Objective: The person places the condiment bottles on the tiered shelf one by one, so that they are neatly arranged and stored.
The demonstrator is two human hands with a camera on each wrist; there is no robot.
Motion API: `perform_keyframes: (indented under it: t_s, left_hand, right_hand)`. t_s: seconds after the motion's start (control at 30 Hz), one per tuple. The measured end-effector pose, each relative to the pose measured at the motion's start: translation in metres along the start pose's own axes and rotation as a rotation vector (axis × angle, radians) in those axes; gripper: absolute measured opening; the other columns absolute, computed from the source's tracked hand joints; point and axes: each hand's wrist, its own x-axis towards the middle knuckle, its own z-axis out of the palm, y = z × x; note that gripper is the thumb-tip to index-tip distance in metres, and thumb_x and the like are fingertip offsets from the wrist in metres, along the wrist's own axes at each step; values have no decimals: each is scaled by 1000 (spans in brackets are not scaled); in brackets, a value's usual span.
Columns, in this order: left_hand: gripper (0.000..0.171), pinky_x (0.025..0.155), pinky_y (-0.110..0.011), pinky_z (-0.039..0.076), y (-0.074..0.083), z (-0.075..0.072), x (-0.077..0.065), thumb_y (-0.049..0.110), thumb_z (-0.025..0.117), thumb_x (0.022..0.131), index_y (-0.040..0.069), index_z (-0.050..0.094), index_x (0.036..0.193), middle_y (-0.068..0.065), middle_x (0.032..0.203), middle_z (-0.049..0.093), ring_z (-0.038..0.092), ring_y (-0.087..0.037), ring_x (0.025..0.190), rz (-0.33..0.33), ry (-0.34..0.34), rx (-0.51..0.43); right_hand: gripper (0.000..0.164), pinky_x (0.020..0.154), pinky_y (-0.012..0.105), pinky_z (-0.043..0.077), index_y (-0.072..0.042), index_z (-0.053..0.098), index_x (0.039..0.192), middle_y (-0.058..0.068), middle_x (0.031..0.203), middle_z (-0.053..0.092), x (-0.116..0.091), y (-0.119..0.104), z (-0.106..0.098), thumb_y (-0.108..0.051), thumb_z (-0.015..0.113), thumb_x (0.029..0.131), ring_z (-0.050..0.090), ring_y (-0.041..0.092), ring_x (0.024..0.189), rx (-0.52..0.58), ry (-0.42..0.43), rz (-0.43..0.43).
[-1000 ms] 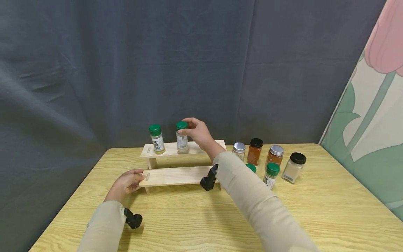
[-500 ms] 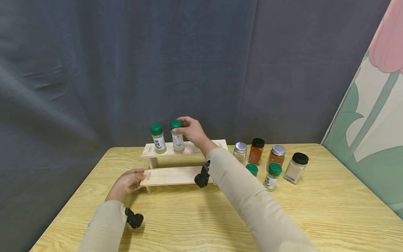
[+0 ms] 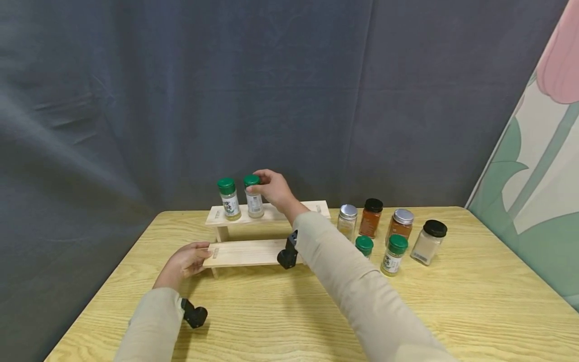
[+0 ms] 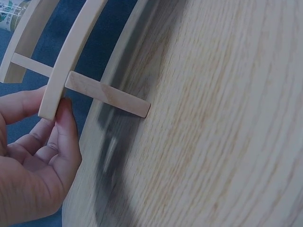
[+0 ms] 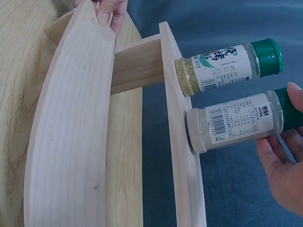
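A two-tier wooden rack [image 3: 253, 252] stands on the table. My left hand [image 3: 186, 259] pinches the left end of its lower shelf, thumb and fingers on either side of the board in the left wrist view. On the upper shelf [image 3: 294, 208], my right hand [image 3: 276, 191] holds a green-capped spice jar [image 5: 239, 120] by its cap. That jar is upright, its base right at the shelf board, with pale powder inside. Just left of it stands another green-capped spice jar [image 3: 229, 201] with yellowish contents and a white label.
Right of the rack stand two more green-capped jars [image 3: 392, 256], silver-lidded jars [image 3: 347, 221] and black-lidded jars [image 3: 428, 242]. A dark curtain [image 3: 253, 90] hangs behind the table [image 3: 253, 317]. My right sleeve [image 3: 353, 276] crosses in front of the rack's right part.
My right hand has slid the green-capped jar left along the upper shelf, closer to the other jar. My left hand keeps its hold on the lower shelf.
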Motion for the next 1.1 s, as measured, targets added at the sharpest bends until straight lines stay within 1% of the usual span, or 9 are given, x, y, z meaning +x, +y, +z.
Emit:
perform_keyframes:
  t_s: [0.17,0.23,0.57,0.8,0.93,1.1]
  left_hand:
    - [57,54,-22,45,-1,1,0,-3,52,82,-9,22,130,-3,74,55,57,-10,62,6,-22,-4]
    - [57,55,-22,46,-2,1,1,-2,53,81,-9,22,130,-4,75,55,57,-10,63,6,-29,-9]
    - [59,56,-23,47,-2,2,2,-2,52,82,-9,19,130,-7,79,53,57,-11,64,1,-55,-29]
    - [58,54,-22,46,-2,3,5,-3,51,82,-8,20,130,-5,76,54,57,-10,62,-3,-46,-18]
    - [57,54,-21,46,-1,4,6,-3,51,82,-8,21,130,-4,75,54,57,-10,62,-4,-37,-18]
    - [58,54,-21,46,-1,4,9,-3,52,82,-8,20,131,-3,73,55,58,-10,61,-3,-47,-31]
  right_hand:
    - [42,76,32,43,-5,51,115,9,99,55,1,3,1,-8,66,75,52,20,90,-11,5,4]
    - [43,76,31,43,-4,51,115,9,100,55,0,3,1,-8,66,75,52,20,90,-15,12,7]
    - [44,80,36,42,-4,49,115,10,100,53,-2,2,-1,-8,66,75,51,21,91,-11,22,24]
    - [44,79,33,42,-3,49,115,11,104,53,-5,1,-6,-7,66,75,50,22,96,-18,39,17]
    - [44,80,34,42,-4,48,117,10,109,51,-9,0,-10,-9,65,76,49,21,99,-15,43,18]
    - [43,80,33,42,-4,49,117,11,112,51,-13,1,-17,-9,65,77,48,21,101,-6,59,-5]
